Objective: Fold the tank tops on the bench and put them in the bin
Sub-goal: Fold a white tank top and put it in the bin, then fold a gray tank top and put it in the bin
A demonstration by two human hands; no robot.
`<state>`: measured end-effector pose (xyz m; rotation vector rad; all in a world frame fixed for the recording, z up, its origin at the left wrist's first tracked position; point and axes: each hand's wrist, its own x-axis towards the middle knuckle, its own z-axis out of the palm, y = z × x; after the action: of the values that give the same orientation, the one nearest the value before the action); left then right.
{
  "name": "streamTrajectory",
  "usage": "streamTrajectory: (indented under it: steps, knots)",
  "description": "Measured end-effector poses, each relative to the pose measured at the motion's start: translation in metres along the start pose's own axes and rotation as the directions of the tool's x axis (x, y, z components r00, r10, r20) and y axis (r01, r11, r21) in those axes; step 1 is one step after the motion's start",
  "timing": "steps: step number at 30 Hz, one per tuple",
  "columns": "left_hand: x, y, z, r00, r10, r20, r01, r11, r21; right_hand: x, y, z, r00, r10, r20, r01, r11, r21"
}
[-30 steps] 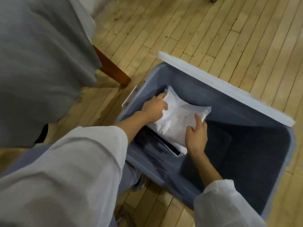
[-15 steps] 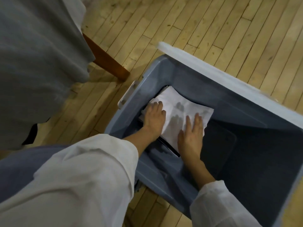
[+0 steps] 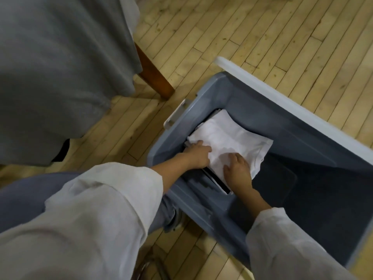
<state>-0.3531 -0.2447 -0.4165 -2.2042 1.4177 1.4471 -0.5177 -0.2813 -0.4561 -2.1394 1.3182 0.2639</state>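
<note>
The folded white tank top [image 3: 232, 136] lies inside the grey-blue plastic bin [image 3: 302, 128], at the end with the pale handle [image 3: 174, 114]. It is the top layer of a small stack [image 3: 221, 185] whose dark and white edges show just below the right hand's wrist. Its long axis runs from beyond the left fingertips, near the handle end, away past the right fingertips towards the middle of the bin, roughly parallel to the far wall with the white rim [image 3: 282, 93]. It lies flat, and which end is the neck cannot be told.

The left hand [image 3: 196, 153] rests on the near corner of the cloth, fingers [image 3: 205, 149] held together and laid out across it. The right hand [image 3: 238, 170] sits just beside it, back upward. Its fingers are bent down into wrinkled fabric with the tips hidden, so whether they pinch or only press cannot be told.

Behind the left wrist, outside the bin, a brown bench leg [image 3: 155, 77] stands on the wooden floor [image 3: 242, 37] under a hanging grey cloth [image 3: 60, 67].
</note>
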Motion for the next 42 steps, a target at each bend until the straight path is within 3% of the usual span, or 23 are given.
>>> streamTrajectory:
  steps: [4,9,12,18,23,27,31,32,36,39,42]
  knots:
    - [-0.038,-0.006,-0.017,0.977,-0.032,-0.212,-0.044,0.939,-0.341,-0.016,-0.056,-0.024,0.998,0.045,-0.033,-0.034,0.960,0.277]
    - [-0.102,-0.012,-0.054,0.893,-0.124,-0.433,-0.192,0.764,-0.615,-0.046,-0.143,-0.054,0.997,-0.035,-0.067,0.062,0.890,0.452]
    - [-0.141,-0.022,-0.073,0.820,-0.168,-0.547,-0.295,0.694,-0.656,-0.067,-0.196,-0.075,0.985,-0.130,-0.111,0.169,0.841,0.514]
    - [-0.219,-0.055,-0.096,0.696,-0.237,-0.678,-0.404,0.651,-0.642,-0.109,-0.273,-0.099,0.950,-0.250,-0.188,0.313,0.786,0.533]
    - [-0.283,-0.104,-0.116,0.586,-0.291,-0.756,-0.479,0.628,-0.614,-0.145,-0.333,-0.107,0.911,-0.368,-0.187,0.411,0.771,0.486]
    - [-0.335,-0.159,-0.138,0.319,-0.464,-0.826,-0.402,0.723,-0.562,-0.166,-0.388,-0.118,0.867,-0.444,-0.224,0.497,0.751,0.436]
    - [-0.375,-0.222,-0.148,0.132,-0.452,-0.882,-0.259,0.844,-0.471,-0.174,-0.438,-0.114,0.818,-0.538,-0.203,0.573,0.733,0.367]
    - [-0.379,-0.238,-0.151,0.119,-0.434,-0.893,-0.229,0.863,-0.450,-0.173,-0.452,-0.110,0.806,-0.561,-0.191,0.589,0.729,0.348]
    - [-0.378,-0.278,-0.158,0.187,-0.411,-0.892,-0.143,0.887,-0.439,-0.164,-0.502,-0.092,0.784,-0.606,-0.133,0.615,0.729,0.302]
    - [-0.375,-0.296,-0.164,0.101,-0.517,-0.850,-0.233,0.818,-0.525,-0.148,-0.545,-0.075,0.769,-0.631,-0.102,0.636,0.742,0.210]
    - [-0.368,-0.303,-0.167,0.100,-0.583,-0.806,-0.309,0.752,-0.583,-0.132,-0.577,-0.061,0.746,-0.660,-0.086,0.665,0.743,0.067]
